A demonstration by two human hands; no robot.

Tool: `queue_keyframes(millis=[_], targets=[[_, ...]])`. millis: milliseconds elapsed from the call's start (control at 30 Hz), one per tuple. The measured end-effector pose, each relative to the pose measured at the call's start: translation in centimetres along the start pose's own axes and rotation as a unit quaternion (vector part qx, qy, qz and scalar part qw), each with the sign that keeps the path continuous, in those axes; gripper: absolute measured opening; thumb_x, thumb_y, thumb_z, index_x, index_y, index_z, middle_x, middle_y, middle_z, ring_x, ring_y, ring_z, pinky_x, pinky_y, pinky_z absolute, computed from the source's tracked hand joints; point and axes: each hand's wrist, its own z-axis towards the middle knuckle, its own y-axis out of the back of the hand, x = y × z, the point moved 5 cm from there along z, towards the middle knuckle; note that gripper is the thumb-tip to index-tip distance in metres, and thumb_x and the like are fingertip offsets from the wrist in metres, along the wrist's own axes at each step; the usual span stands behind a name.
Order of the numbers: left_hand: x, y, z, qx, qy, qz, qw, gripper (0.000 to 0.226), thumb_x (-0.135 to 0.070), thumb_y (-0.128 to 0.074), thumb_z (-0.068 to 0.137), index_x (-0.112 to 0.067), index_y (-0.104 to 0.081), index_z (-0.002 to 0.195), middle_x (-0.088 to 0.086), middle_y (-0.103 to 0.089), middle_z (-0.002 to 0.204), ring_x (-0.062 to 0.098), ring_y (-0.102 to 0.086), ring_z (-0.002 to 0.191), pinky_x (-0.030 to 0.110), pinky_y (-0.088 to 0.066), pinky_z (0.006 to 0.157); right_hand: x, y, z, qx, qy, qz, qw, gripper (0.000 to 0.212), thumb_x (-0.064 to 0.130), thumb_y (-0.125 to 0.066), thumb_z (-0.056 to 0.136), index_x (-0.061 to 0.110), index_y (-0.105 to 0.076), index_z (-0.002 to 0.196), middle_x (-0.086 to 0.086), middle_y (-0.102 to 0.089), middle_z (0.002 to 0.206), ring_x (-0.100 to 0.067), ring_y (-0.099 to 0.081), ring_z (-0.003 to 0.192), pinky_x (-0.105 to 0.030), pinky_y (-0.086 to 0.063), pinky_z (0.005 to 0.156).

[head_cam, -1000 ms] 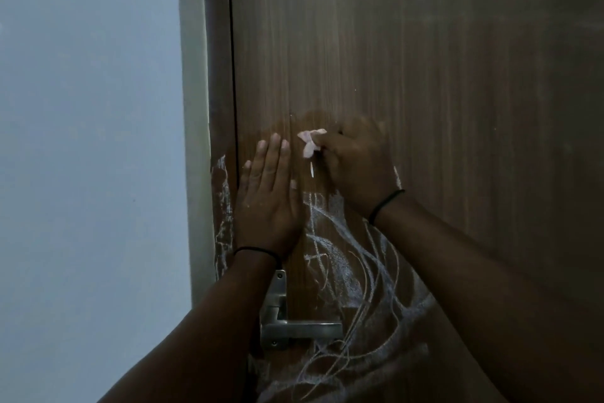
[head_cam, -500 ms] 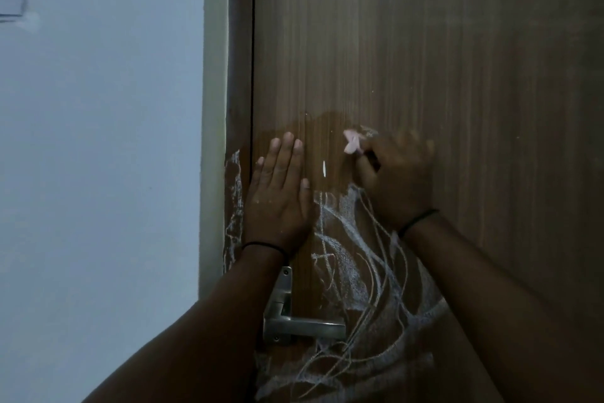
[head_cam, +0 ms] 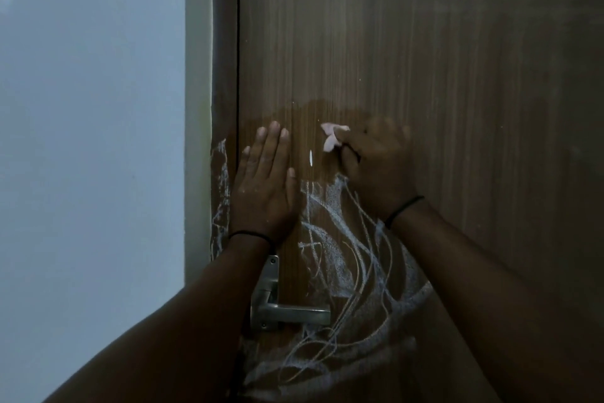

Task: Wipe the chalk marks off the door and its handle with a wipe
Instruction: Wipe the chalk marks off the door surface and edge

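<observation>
Left hand (head_cam: 264,187) flat — door (head_cam: 425,75)

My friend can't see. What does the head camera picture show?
A right hand holds a small pink wipe against a brown door, above white chalk marks. The left hand rests flat on the door, above a metal handle.

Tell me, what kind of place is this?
Probably an indoor doorway in a home or similar building: a wood-grain door with a metal lever handle, scribbled with chalk marks, set beside a plain painted wall.
</observation>
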Motion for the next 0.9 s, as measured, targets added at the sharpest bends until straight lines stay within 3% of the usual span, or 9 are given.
queue_keyframes(millis=[133, 300, 400, 433, 500, 567, 633, 733, 900], targets=[[-0.1, 0.0, -0.3, -0.008, -0.004, 0.0, 1.0, 0.058, -0.029, -0.03, 0.1, -0.014, -0.021, 0.155, 0.005, -0.017, 0.164, 0.017, -0.008, 0.153, 0.038, -0.006, 0.124, -1.7, 0.9, 0.5, -0.025, -0.09, 0.015, 0.996, 0.017, 0.014, -0.06, 0.092, 0.013, -0.076, 0.097, -0.008, -0.064, 0.08, -0.031, -0.057, 0.08, -0.041, -0.045, 0.075], [0.0, 0.2, -0.1, -0.016, 0.0, -0.01, 1.0, 0.057, -0.03, -0.029, 0.1, -0.013, -0.024, 0.154, 0.006, -0.021, 0.163, 0.018, -0.011, 0.152, 0.039, -0.009, 0.124, 1.7, -0.2, 0.7, 0.045, 0.022, 0.11, 0.993, 0.025, 0.018, -0.055, 0.097, 0.012, -0.075, 0.084, -0.001, -0.07, 0.098, -0.018, -0.06, 0.1, -0.031, -0.044, 0.09], [0.1, 0.2, -0.2, -0.017, -0.004, -0.015, 1.0, 0.057, -0.028, -0.03, 0.1, -0.013, -0.024, 0.154, 0.006, -0.02, 0.163, 0.017, -0.01, 0.153, 0.039, -0.01, 0.124, -0.3, 0.8, -0.7, -0.002, -0.026, 0.142, 0.99, 0.021, 0.007, -0.058, 0.095, 0.011, -0.072, 0.08, 0.026, -0.06, 0.097, 0.005, -0.05, 0.098, -0.014, -0.039, 0.093], [0.2, 0.1, -0.2, -0.017, -0.005, -0.018, 1.0, 0.056, -0.027, -0.03, 0.1, -0.013, -0.023, 0.154, 0.005, -0.02, 0.163, 0.017, -0.01, 0.153, 0.039, -0.01, 0.124, -0.6, 0.6, -0.9, 0.005, -0.045, 0.164, 0.985, 0.022, 0.002, -0.059, 0.095, 0.01, -0.071, 0.079, 0.027, -0.061, 0.096, 0.005, -0.053, 0.1, -0.016, -0.042, 0.097], [0.3, 0.1, -0.2, -0.014, 0.001, -0.038, 0.999, 0.055, -0.026, -0.028, 0.101, -0.015, -0.021, 0.155, 0.004, -0.019, 0.164, 0.015, -0.009, 0.153, 0.041, -0.012, 0.124, 1.0, -0.3, -1.2, 0.062, -0.029, 0.182, 0.981, 0.018, 0.001, -0.059, 0.094, 0.009, -0.071, 0.083, 0.01, -0.069, 0.098, -0.011, -0.063, 0.103, -0.035, -0.05, 0.096], [0.5, 0.2, -0.2, -0.019, 0.019, -0.084, 0.996, 0.055, -0.032, -0.021, 0.103, -0.015, -0.017, 0.155, 0.001, -0.018, 0.164, 0.012, -0.009, 0.152, 0.041, -0.014, 0.124, 3.6, -1.4, -2.3, 0.117, 0.029, 0.159, 0.98, 0.01, 0.006, -0.063, 0.091, 0.012, -0.072, 0.09, -0.003, -0.072, 0.099, -0.02, -0.064, 0.1, -0.04, -0.052, 0.088], [0.6, 0.3, -0.1, -0.026, 0.026, -0.13, 0.991, 0.061, -0.047, -0.015, 0.103, -0.014, -0.018, 0.155, -0.001, -0.02, 0.163, 0.012, -0.011, 0.152, 0.038, -0.012, 0.124, 5.3, -2.0, -3.5, 0.142, 0.066, 0.126, 0.98, 0.009, 0.01, -0.067, 0.089, 0.011, -0.073, 0.095, -0.006, -0.072, 0.1, -0.023, -0.064, 0.096, -0.041, -0.054, 0.08], [0.8, 0.2, -0.2, -0.027, 0.013, -0.143, 0.989, 0.068, -0.047, -0.037, 0.098, -0.014, -0.018, 0.155, 0.0, -0.022, 0.163, 0.013, -0.011, 0.152, 0.038, -0.012, 0.124, 5.1, -1.8, -4.4, 0.137, 0.085, 0.126, 0.979, 0.018, 0.018, -0.06, 0.091, 0.009, -0.076, 0.092, -0.009, -0.072, 0.097, -0.026, -0.065, 0.09, -0.04, -0.055, 0.073], [1.0, -0.3, -0.4, -0.037, 0.004, -0.139, 0.99, 0.071, -0.038, -0.048, 0.098, -0.021, -0.011, 0.156, 0.0, -0.021, 0.163, 0.012, -0.01, 0.152, 0.036, -0.01, 0.124, 3.3, -1.4, -4.1, 0.11, 0.032, 0.114, 0.987, 0.005, 0.019, -0.07, 0.09, 0.017, -0.075, 0.09, 0.0, -0.071, 0.098, -0.016, -0.063, 0.093, -0.027, -0.049, 0.083]])
